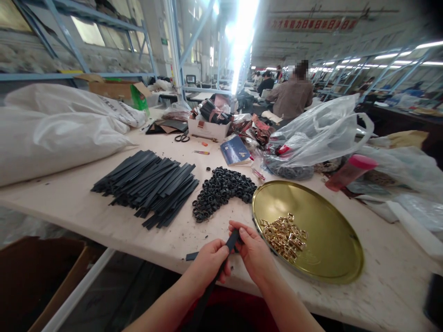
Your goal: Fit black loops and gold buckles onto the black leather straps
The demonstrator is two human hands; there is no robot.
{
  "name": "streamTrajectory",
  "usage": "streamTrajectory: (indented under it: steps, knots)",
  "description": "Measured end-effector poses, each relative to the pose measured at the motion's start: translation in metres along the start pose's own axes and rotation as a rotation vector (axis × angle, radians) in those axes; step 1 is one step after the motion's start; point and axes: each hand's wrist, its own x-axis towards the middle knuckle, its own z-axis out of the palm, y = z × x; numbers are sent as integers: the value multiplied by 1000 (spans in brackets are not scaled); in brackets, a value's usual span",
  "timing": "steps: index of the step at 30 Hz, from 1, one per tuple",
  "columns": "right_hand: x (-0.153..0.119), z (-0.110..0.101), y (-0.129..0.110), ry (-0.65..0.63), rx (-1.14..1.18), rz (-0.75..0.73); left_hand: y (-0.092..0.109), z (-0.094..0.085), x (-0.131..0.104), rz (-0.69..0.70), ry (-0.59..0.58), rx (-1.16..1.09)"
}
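Note:
A dark strap (217, 272) runs from the bottom edge up between my hands. My left hand (212, 259) is closed round its middle, thumb on top. At its upper end, my right hand (249, 243) pinches the strap with thumb and fingers; anything else inside that grip is hidden. Beyond my hands lies a pile of small black loops (224, 186). Many flat black strips (148, 184) are heaped to the left. On the right, a round gold tray (325, 230) holds small gold buckles (285, 236). Another dark strip end (191, 256) lies by my left hand.
Large white sacks (62, 133) lie at the left. Scissors (182, 137), a white box (207, 131) and a blue booklet (236, 151) are further back. A clear plastic bag (321, 133) and a pink-lidded container (351, 172) stand right. A person (292, 97) sits beyond the table.

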Motion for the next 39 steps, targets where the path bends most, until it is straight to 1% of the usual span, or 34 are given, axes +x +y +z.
streamTrajectory:
  steps: [4,7,9,11,15,18,20,22,24,26,28,30,32,33,35,37,39]
  knots:
    - [8,4,8,133,65,-56,-9,5,4,106,45,81]
    - [12,6,10,168,61,-121,-11,6,2,157,69,123]
    - [11,7,10,140,7,-171,-11,7,0,155,46,135]
    - [9,7,9,92,-17,-187,-10,8,-1,136,23,151]
    - [7,5,3,5,86,-80,-8,8,0,123,41,237]
    - [8,2,-1,-29,84,-26,-7,3,-1,173,97,437]
    - [8,1,-4,-28,4,-25,-5,0,-2,228,162,646]
    - [7,1,-4,-29,-129,-49,-3,-3,-4,274,196,849]
    - [4,1,-2,-59,-292,-124,-1,-4,-4,298,184,991]
    - [1,0,2,-125,-453,-216,0,-5,-4,300,162,1049]
    - [-2,-1,6,-188,-570,-281,2,-5,-1,301,155,1025]
    - [-5,-2,9,-231,-633,-304,3,-5,2,292,137,939]
    - [-8,-1,8,-239,-617,-306,5,-6,4,276,107,828]
    - [-9,0,7,-226,-563,-290,5,-6,4,271,94,775]
    - [-10,1,2,-185,-376,-209,6,-7,2,284,86,691]
    - [-11,1,-3,-155,-213,-91,6,-7,0,320,95,628]
    - [-12,1,-4,-155,-173,6,6,-5,-3,348,111,577]
